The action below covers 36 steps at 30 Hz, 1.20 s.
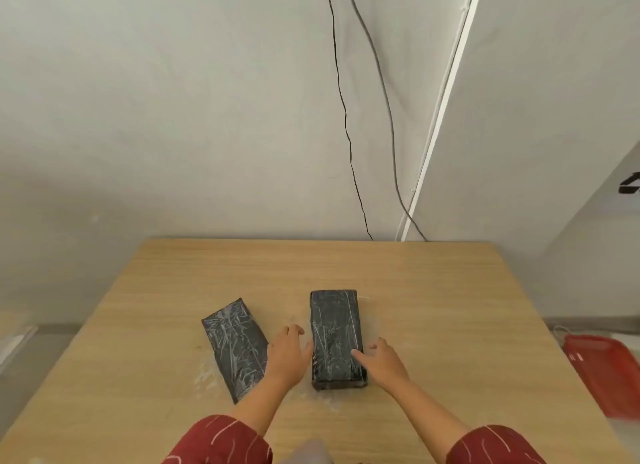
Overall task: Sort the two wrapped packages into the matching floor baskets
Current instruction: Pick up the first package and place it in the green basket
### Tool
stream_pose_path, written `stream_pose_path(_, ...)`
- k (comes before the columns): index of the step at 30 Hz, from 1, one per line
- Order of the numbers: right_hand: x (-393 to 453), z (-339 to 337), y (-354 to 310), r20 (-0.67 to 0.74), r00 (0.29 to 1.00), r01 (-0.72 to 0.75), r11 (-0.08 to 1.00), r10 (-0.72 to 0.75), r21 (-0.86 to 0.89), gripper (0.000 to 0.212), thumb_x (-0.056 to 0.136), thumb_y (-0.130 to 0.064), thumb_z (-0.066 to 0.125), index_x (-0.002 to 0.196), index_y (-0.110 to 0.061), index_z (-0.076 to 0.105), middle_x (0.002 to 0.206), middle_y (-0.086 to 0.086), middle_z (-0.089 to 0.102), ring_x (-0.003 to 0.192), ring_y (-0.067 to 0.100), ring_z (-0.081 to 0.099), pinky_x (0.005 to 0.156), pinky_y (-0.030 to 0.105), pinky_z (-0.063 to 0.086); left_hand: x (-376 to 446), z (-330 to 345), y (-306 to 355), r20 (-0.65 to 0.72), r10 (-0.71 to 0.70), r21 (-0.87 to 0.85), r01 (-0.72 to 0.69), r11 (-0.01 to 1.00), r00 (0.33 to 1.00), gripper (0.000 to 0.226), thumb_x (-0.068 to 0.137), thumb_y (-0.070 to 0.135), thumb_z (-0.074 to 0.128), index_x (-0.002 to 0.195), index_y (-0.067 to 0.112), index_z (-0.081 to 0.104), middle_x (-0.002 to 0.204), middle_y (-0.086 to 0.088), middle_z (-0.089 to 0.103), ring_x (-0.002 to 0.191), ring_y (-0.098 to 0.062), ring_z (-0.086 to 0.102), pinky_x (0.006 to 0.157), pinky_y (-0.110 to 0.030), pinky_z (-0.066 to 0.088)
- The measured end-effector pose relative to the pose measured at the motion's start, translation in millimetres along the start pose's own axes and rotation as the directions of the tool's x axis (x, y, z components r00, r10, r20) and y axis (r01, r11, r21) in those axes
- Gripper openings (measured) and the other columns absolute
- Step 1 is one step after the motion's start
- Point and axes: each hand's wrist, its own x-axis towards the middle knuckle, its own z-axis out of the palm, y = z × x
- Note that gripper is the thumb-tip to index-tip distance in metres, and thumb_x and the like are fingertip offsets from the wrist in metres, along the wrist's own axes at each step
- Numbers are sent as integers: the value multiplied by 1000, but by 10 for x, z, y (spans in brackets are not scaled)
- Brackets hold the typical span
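Two dark packages wrapped in clear film lie on a wooden table (pixel 433 290). The thicker right package (pixel 334 328) lies straight, its long side pointing away from me. The flatter left package (pixel 232 342) lies at an angle beside it. My left hand (pixel 287 354) rests with spread fingers between the two packages, at the right package's left side. My right hand (pixel 381 359) is at that package's right side, its fingers touching the near right top edge. Neither hand has closed around anything.
A red basket (pixel 609 373) stands on the floor to the right of the table. Two cables (pixel 346 117) hang down the white wall behind the table. A white panel (pixel 536 117) leans at the back right.
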Motion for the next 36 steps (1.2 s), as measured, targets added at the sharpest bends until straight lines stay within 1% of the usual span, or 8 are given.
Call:
stream_pose_path(9,172,283,98,131,983,-158,945,125,287,123,41,-84,71,134,-6,48,130,7,58,116,22,58,95,33,51,145,211,-337,157,-7,78,-6,997,988,52,97,40,34,141,14,40,145,-6,46,133,-24,43,110,-39,33)
stream_pose_path(13,209,322,51,141,976,-207,914,167,348,112,45,-63,86,133,-7,44,132,7,57,117,23,57,97,37,51,136,279,-367,263,46,112,-78,991,964,62,96,53,26,151,24,24,154,0,36,142,-21,35,116,-41,20)
stream_pose_path(19,284,319,122,217,952,-295,828,214,477,114,29,-64,89,124,-8,58,115,2,68,103,20,65,84,36,56,145,331,-162,342,94,-366,41,930,935,68,94,37,50,151,19,19,153,-3,40,140,-19,39,115,-36,35)
stream_pose_path(23,266,243,92,259,949,-291,812,179,505,73,64,-44,86,119,-4,59,114,3,65,98,16,60,70,27,47,163,352,-145,318,-13,-463,167,871,948,64,92,18,58,147,15,27,143,-7,49,136,-21,44,110,-35,40)
stream_pose_path(26,268,211,62,235,956,-283,770,177,572,68,69,-37,85,118,-18,43,119,4,57,102,18,56,71,30,45,193,359,-135,343,-82,-525,263,809,936,64,89,17,62,145,13,31,139,-12,51,132,-23,45,106,-40,44)
stream_pose_path(30,314,190,11,136,987,-153,731,83,665,75,65,-33,88,122,-24,41,119,4,61,102,22,64,76,40,57,243,310,-32,463,-164,-632,454,628,871,48,95,27,52,138,9,40,123,-12,57,111,-25,57,84,-32,48)
stream_pose_path(32,312,139,-16,-27,1000,29,796,-16,605,70,64,-31,89,119,-26,46,115,-4,60,101,16,63,82,35,56,310,211,0,478,-233,-729,530,433,847,43,97,39,42,129,10,45,108,-10,56,97,-23,57,77,-33,47)
stream_pose_path(36,321,35,-15,-251,898,422,870,-362,255,56,68,-23,83,113,-30,51,107,-14,60,99,6,59,78,20,51,514,3,-99,443,-383,-869,494,40,811,66,96,50,35,141,2,39,141,-23,47,128,-40,49,98,-47,44)
